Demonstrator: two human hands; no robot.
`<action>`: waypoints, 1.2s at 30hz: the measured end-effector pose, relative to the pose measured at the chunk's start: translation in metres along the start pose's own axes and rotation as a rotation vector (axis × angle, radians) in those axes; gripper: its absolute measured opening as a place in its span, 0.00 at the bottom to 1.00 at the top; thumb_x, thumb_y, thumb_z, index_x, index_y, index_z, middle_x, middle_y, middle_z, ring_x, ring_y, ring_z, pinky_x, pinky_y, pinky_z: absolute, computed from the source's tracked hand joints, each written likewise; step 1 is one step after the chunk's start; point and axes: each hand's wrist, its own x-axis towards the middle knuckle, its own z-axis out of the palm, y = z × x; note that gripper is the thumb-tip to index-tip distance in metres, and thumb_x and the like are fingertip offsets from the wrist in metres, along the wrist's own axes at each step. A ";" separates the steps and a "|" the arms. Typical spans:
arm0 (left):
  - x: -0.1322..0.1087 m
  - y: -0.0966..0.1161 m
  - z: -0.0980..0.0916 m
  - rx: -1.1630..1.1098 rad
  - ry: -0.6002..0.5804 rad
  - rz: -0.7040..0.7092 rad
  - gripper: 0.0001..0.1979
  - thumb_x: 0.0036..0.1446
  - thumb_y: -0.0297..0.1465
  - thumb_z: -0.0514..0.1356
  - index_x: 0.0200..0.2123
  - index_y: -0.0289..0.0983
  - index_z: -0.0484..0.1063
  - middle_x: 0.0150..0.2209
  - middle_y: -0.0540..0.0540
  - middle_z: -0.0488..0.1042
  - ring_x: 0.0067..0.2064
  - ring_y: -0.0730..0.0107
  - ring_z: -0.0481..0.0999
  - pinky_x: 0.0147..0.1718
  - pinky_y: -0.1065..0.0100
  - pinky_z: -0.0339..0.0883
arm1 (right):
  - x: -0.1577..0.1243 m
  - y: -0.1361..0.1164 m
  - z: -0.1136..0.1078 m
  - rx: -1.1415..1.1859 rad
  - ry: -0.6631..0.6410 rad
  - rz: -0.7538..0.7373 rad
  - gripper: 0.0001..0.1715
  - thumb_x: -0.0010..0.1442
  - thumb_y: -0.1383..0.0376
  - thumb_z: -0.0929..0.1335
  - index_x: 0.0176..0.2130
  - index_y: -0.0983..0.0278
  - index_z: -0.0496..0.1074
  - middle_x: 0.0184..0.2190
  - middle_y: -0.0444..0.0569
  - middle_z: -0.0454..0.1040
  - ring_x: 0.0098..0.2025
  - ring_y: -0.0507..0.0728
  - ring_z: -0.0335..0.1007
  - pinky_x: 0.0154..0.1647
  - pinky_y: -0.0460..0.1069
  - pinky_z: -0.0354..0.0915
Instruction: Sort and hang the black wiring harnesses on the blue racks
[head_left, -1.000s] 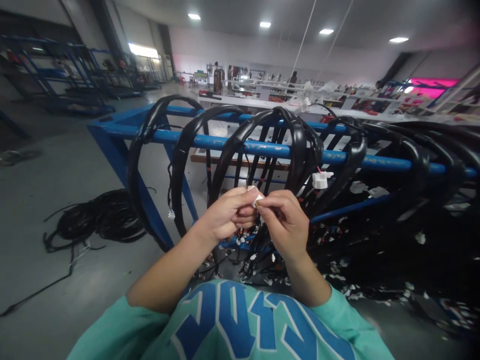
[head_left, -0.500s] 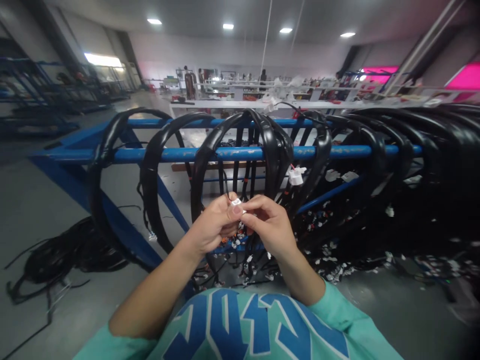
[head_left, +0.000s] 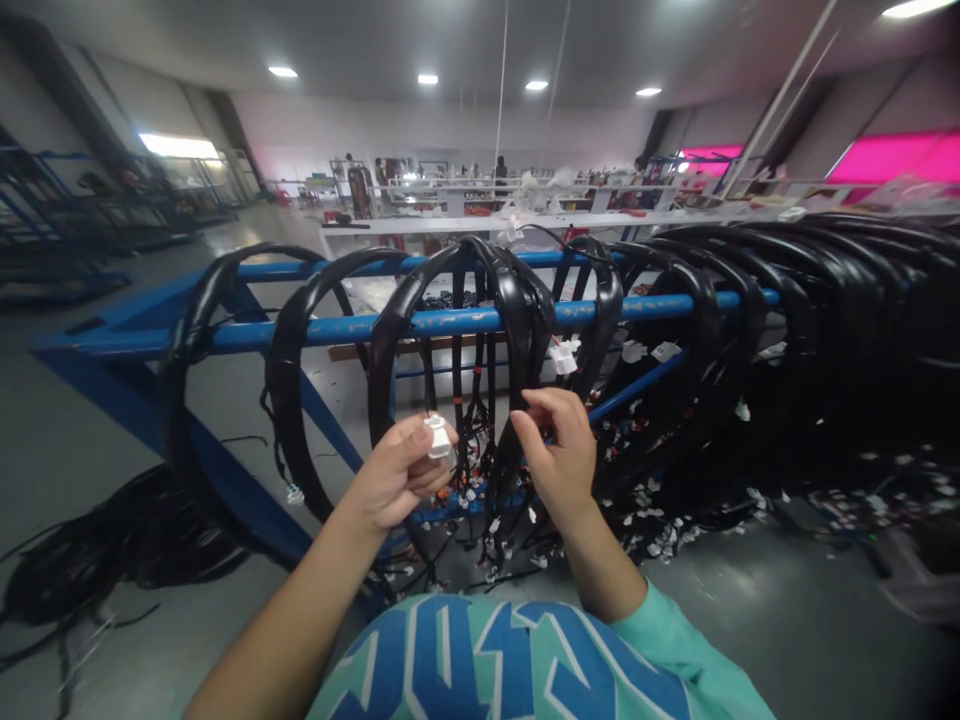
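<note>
Between the thumb and fingers of my left hand (head_left: 401, 470) is a white connector (head_left: 438, 438), its open end facing up. My right hand (head_left: 559, 445) is apart from it on the right, thumb and index finger spread, with nothing visible between them. Thick black cable bundles (head_left: 386, 365) hang in loops over the blue rack bar (head_left: 461, 321) beyond my hands. Another white connector (head_left: 564, 357) hangs on a red wire just above my right hand.
Many small white connectors (head_left: 664, 535) dangle low at the right. Coiled black cables (head_left: 64, 545) lie on the floor at the left. A blue slanted rack leg (head_left: 225, 470) stands left of my forearm. White worktables (head_left: 442, 224) are behind the rack.
My hands have separated. The right hand has let go of the white connector and opened; the left keeps it and has moved left and slightly down. The whole view has shifted a little.
</note>
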 end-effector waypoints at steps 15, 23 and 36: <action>-0.005 -0.025 -0.024 0.018 0.167 0.057 0.30 0.36 0.50 0.67 0.37 0.33 0.70 0.12 0.61 0.49 0.13 0.86 0.43 0.13 0.79 0.41 | -0.011 -0.007 0.029 0.640 -0.476 0.610 0.15 0.52 0.59 0.68 0.41 0.61 0.68 0.33 0.47 0.72 0.36 0.54 0.70 0.37 0.50 0.69; 0.001 -0.047 -0.033 0.466 0.158 -0.241 0.26 0.31 0.43 0.70 0.30 0.30 0.72 0.21 0.51 0.66 0.21 0.79 0.58 0.21 0.74 0.49 | 0.003 -0.009 0.029 0.817 -0.217 0.628 0.30 0.50 0.58 0.71 0.51 0.57 0.61 0.44 0.47 0.67 0.38 0.51 0.69 0.37 0.48 0.71; -0.009 -0.037 -0.024 0.401 0.092 -0.254 0.25 0.30 0.43 0.70 0.28 0.30 0.72 0.16 0.55 0.60 0.19 0.81 0.52 0.19 0.74 0.43 | 0.030 -0.040 0.023 0.371 -0.019 0.166 0.22 0.60 0.59 0.63 0.54 0.54 0.62 0.43 0.49 0.71 0.43 0.57 0.70 0.42 0.55 0.71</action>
